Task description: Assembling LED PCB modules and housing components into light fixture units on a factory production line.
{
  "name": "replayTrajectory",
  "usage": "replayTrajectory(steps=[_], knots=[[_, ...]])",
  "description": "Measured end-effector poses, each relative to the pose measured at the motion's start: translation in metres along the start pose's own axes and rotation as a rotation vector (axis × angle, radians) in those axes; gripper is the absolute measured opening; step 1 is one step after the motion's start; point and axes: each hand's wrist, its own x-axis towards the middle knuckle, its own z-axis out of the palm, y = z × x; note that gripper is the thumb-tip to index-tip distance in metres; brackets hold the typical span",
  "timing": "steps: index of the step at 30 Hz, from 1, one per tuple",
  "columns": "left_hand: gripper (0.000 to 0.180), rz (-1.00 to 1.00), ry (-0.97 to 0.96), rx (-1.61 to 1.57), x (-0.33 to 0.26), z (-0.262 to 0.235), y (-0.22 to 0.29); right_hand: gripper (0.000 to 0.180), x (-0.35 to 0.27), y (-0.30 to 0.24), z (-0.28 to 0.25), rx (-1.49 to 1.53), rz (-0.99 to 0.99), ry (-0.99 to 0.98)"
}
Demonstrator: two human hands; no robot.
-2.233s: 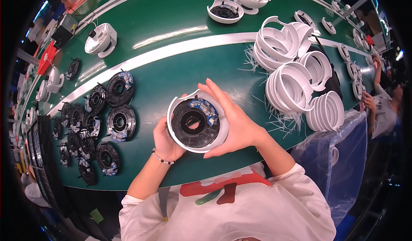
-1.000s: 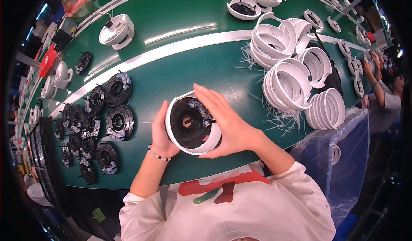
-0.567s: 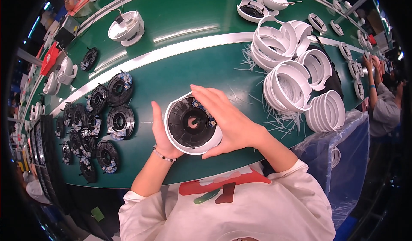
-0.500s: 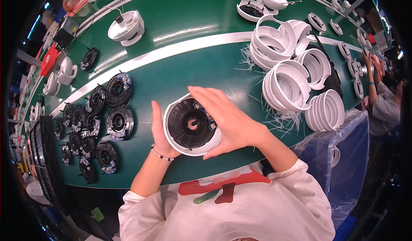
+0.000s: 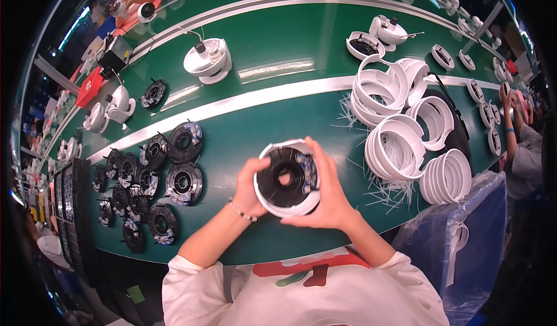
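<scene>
Between my two hands, above the green table, is a white round housing (image 5: 279,210) with a black disc-shaped insert (image 5: 271,182) seated in it. A small circuit board (image 5: 309,171) shows along the insert's right side, and through its central hole a bit of skin is visible. My left hand (image 5: 250,188) grips the housing's left side, fingers curled against the rim. My right hand (image 5: 331,195) wraps its right side, fingertips at the top edge and thumb low at the rim. The housing's underside is hidden.
Several black discs with circuit boards (image 5: 184,181) lie at the left. Stacked white rings (image 5: 394,146) stand at the right by scattered thin white strips (image 5: 386,192). A half-built white device (image 5: 208,62) sits beyond the pale rail (image 5: 261,96). A plastic-lined blue bin (image 5: 476,239) stands lower right.
The view has shifted, so the table's contents sit lower and further right. My left fingers, spread beside the housing before, now close on its rim. The black insert stays inside.
</scene>
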Motion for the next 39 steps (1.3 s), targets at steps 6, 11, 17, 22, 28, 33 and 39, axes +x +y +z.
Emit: replayTrajectory(steps=[6, 11, 17, 22, 28, 33, 39], knots=[[0.035, 0.320, 0.295, 0.101, 0.093, -0.018, 0.066, 0.079, -0.036, -0.015, -0.034, -0.343, -0.254, 0.376], [0.023, 0.387, 0.431, 0.122, 0.194, -0.059, 0.114, 0.046, -0.052, -0.015, -0.083, -0.820, 0.036, 0.542], [0.052, 0.656, 0.785, 1.198, 0.218, -0.088, 0.133, 0.014, -0.042, 0.011, -0.091, -0.786, 0.122, 0.380], [0.019, 0.856, 0.879, 1.835, 0.131, -0.070, 0.207, 0.013, -0.058, -0.011, -0.099, -0.783, 0.066, 0.450], [0.031, 0.701, 1.337, 1.893, 0.080, -0.137, 0.312, 0.013, -0.046, -0.037, -0.069, -0.336, -0.311, 0.013], [0.046, 0.196, 1.518, 1.793, 0.089, -0.191, 0.329, 0.017, -0.014, -0.014, -0.018, -0.071, -0.253, -0.423], [0.049, 0.322, 1.406, 1.881, 0.071, -0.200, 0.337, 0.014, -0.012, 0.003, -0.021, -0.358, -0.370, -0.672]])
